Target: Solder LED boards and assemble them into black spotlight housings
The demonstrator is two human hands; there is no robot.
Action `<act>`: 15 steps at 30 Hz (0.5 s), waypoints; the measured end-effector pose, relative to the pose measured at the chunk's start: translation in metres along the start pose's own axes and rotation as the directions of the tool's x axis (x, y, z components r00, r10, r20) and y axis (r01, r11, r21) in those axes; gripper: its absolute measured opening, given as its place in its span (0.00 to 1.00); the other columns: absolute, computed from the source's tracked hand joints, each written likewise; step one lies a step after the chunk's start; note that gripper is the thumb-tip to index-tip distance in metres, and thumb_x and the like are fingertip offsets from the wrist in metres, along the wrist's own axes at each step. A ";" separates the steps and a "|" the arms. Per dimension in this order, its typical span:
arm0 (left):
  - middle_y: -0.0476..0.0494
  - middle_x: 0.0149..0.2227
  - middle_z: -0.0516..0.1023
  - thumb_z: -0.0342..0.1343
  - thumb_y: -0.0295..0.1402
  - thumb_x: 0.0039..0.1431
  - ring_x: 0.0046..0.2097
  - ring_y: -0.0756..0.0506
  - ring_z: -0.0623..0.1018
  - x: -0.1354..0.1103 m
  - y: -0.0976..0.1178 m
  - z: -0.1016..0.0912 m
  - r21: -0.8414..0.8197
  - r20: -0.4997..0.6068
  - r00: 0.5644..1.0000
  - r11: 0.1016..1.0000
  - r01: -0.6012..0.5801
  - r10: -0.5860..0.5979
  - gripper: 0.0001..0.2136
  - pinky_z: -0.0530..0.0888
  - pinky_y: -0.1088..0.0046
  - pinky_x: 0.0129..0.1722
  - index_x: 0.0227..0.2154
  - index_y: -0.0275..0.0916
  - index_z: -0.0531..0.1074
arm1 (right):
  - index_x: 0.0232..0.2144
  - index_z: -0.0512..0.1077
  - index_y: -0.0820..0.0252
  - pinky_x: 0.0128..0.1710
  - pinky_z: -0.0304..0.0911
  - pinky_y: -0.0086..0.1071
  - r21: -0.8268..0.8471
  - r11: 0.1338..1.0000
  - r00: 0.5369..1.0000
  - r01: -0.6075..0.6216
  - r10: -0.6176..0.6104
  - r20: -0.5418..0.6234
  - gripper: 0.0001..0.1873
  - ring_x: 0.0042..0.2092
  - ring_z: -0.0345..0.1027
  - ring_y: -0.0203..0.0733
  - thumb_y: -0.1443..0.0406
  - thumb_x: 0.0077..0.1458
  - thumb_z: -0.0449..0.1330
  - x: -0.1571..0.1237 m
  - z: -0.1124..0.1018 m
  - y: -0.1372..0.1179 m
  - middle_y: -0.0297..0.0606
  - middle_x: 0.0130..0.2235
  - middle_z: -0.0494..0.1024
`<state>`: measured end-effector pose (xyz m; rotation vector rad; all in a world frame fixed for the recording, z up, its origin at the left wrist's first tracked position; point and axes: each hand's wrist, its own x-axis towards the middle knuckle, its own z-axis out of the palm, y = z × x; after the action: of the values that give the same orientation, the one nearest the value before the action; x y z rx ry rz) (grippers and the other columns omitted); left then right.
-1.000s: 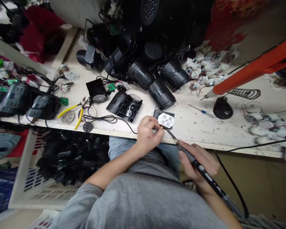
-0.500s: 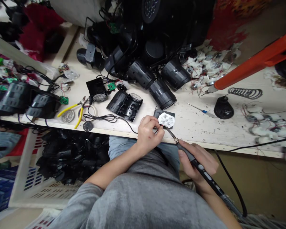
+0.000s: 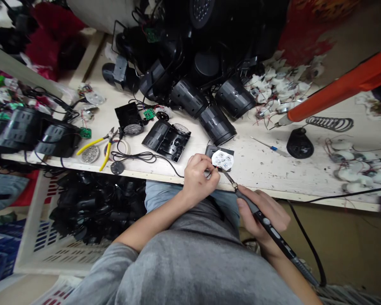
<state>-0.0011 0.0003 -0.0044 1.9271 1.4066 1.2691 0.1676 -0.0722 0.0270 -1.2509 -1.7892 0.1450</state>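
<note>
A small white LED board (image 3: 222, 159) with round lenses lies on a black square part (image 3: 210, 151) near the front edge of the workbench (image 3: 266, 169). My left hand (image 3: 198, 178) is closed beside the board, its fingertips pinching something thin at the board's near-left edge; what it is I cannot make out. My right hand (image 3: 263, 214) grips a black soldering iron (image 3: 266, 222) like a pen. The iron's metal tip points up-left and meets the board's near edge beside the left fingertips.
Black lamp housings (image 3: 216, 123) are piled at the back, an open housing (image 3: 167, 140) and yellow pliers (image 3: 97, 146) to the left. A small screwdriver (image 3: 268, 147), black round stand (image 3: 300, 144), coil (image 3: 330, 123), orange tool (image 3: 339, 93) and white parts (image 3: 352, 169) lie right. A white crate (image 3: 34, 237) stands below left.
Both hands hold nearly the same pose. The view has shifted slightly, and the left fingertips and iron tip stay at the board's near edge.
</note>
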 end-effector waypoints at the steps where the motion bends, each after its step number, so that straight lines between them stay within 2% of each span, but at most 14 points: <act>1: 0.44 0.34 0.75 0.59 0.24 0.54 0.37 0.46 0.76 0.000 0.000 0.000 -0.003 0.001 1.000 1.000 0.001 -0.001 0.06 0.74 0.69 0.36 0.24 0.39 0.70 | 0.48 0.76 0.59 0.25 0.68 0.28 0.003 1.000 1.000 -0.001 0.001 0.006 0.15 0.26 0.71 0.35 0.72 0.58 0.62 0.000 0.000 0.000 0.35 0.29 0.79; 11: 0.44 0.34 0.75 0.59 0.24 0.53 0.38 0.45 0.76 0.001 0.001 -0.001 -0.007 0.019 1.000 1.000 0.015 -0.015 0.07 0.74 0.68 0.38 0.23 0.39 0.70 | 0.49 0.76 0.58 0.25 0.68 0.28 -0.018 1.000 1.000 0.016 -0.016 0.009 0.16 0.25 0.71 0.35 0.71 0.58 0.63 0.000 -0.001 0.001 0.35 0.30 0.79; 15: 0.45 0.35 0.75 0.59 0.24 0.53 0.38 0.46 0.76 0.001 0.001 -0.002 0.002 0.030 0.999 1.000 0.023 -0.023 0.07 0.74 0.68 0.37 0.23 0.40 0.70 | 0.48 0.77 0.57 0.24 0.68 0.29 -0.031 0.999 1.000 -0.013 0.013 -0.003 0.14 0.25 0.71 0.36 0.70 0.59 0.62 -0.001 0.000 0.001 0.35 0.29 0.80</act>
<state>-0.0019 0.0004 -0.0025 1.9171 1.4117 1.2240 0.1687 -0.0728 0.0255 -1.2846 -1.7870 0.1231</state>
